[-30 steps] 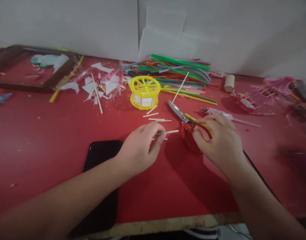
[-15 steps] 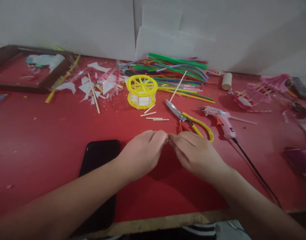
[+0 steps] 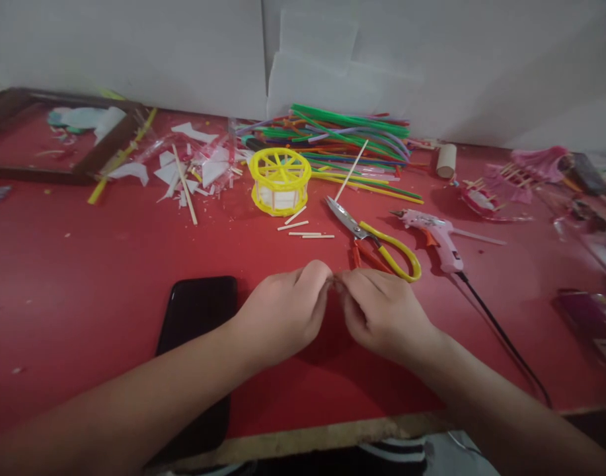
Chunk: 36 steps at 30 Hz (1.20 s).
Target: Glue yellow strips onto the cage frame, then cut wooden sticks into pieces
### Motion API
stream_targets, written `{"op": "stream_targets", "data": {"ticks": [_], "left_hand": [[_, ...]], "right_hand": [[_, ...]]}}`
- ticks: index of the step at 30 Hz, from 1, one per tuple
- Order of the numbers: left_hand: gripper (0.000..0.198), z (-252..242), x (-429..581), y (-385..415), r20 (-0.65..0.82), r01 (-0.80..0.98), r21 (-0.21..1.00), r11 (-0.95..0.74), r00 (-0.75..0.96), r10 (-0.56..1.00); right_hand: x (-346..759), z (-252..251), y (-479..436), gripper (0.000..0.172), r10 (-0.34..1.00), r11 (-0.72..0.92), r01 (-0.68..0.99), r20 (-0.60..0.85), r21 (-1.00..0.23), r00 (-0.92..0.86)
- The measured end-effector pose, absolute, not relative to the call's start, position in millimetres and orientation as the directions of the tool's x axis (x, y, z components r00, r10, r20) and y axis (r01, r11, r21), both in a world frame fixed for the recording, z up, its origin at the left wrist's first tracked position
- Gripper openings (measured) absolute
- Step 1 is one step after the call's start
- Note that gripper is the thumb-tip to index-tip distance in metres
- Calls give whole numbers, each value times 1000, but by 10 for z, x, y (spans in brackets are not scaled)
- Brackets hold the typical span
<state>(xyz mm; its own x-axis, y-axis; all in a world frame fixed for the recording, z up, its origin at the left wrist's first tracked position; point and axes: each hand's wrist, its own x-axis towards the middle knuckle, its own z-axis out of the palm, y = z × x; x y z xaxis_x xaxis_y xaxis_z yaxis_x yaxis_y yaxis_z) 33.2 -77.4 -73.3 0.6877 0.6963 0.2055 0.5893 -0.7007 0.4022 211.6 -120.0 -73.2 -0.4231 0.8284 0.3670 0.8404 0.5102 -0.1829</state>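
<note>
My left hand (image 3: 290, 311) and my right hand (image 3: 384, 311) meet fingertip to fingertip above the red table (image 3: 109, 277). Both are closed in a pinch. Whatever lies between the fingers is hidden and too small to name. Just beyond my right hand are scissors (image 3: 355, 225) with yellow and red handles, blades apart. Several short cut sticks (image 3: 305, 235) lie ahead of my hands. Behind them stands a round yellow wheel-like frame (image 3: 280, 182) with spokes on top and upright sticks around white sides. One longer stick (image 3: 351, 170) leans by the scissor tips.
A black phone (image 3: 198, 304) lies under my left forearm. On the right rests a pink glue gun (image 3: 439, 238) with its black cord. Colourful pipe cleaners (image 3: 347, 129) are heaped at the wall. White scraps (image 3: 216, 165) and a brown wooden frame (image 3: 94, 158) sit back left.
Both hands have come slightly nearer to me, and my right hand has tilted a little, showing more of the scissor handles. The objects on the table stay put.
</note>
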Motion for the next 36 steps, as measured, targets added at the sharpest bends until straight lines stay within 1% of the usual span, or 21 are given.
{"op": "stream_targets", "data": {"ticks": [4,6,8,10,12,14,16,18,20,22,24,27,29,31,33,36], "left_hand": [[16,-733,328,-770,239,586,425,-690,662,710],[15,-730,317,-745,250,559,496,-664,640,726],[12,-715,307,-708,252,492,619,-613,615,747],[12,-695,300,-664,252,397,742,-540,582,773],[16,-683,299,-621,254,343,811,-474,524,813],[16,-694,303,-584,272,368,808,-460,459,846],[12,-727,309,-553,323,433,740,-514,441,837],[8,-770,313,-528,369,473,651,-594,488,791],[10,-807,309,-507,371,483,596,-641,542,754],[12,-834,299,-490,351,506,569,-648,563,748],[10,-854,288,-475,333,536,557,-634,556,762],[10,-894,283,-459,305,574,551,-606,537,787],[13,-925,282,-453,295,581,558,-593,529,795],[14,-948,280,-453,317,561,568,-602,527,789],[13,-956,277,-459,339,540,581,-609,520,784],[11,-943,281,-475,327,540,598,-592,510,796]], "right_hand": [[2103,-751,-1186,21,833,502,841,372,-200,-409],[2098,-736,-1171,21,833,498,840,389,-217,-393],[2100,-712,-1155,19,844,484,824,405,-293,-352],[2119,-692,-1140,18,870,445,796,409,-410,-275],[2155,-688,-1125,19,899,381,771,401,-510,-179],[2198,-699,-1102,22,918,324,750,383,-576,-102],[2232,-707,-1059,28,934,286,717,352,-635,-61],[2237,-684,-991,31,949,264,677,309,-687,-58],[2203,-607,-894,26,957,268,653,274,-708,-95],[2123,-481,-761,15,950,309,660,263,-685,-171],[1990,-335,-582,9,922,385,683,290,-621,-256],[1695,-167,-203,9,810,573,682,438,-453,-390],[1464,-121,105,11,759,626,690,487,-363,-433],[1252,-115,414,13,771,600,736,472,-314,-427],[1111,-118,675,13,801,541,791,463,-285,-380],[1106,-93,930,19,828,485,823,456,-294,-325]]}}
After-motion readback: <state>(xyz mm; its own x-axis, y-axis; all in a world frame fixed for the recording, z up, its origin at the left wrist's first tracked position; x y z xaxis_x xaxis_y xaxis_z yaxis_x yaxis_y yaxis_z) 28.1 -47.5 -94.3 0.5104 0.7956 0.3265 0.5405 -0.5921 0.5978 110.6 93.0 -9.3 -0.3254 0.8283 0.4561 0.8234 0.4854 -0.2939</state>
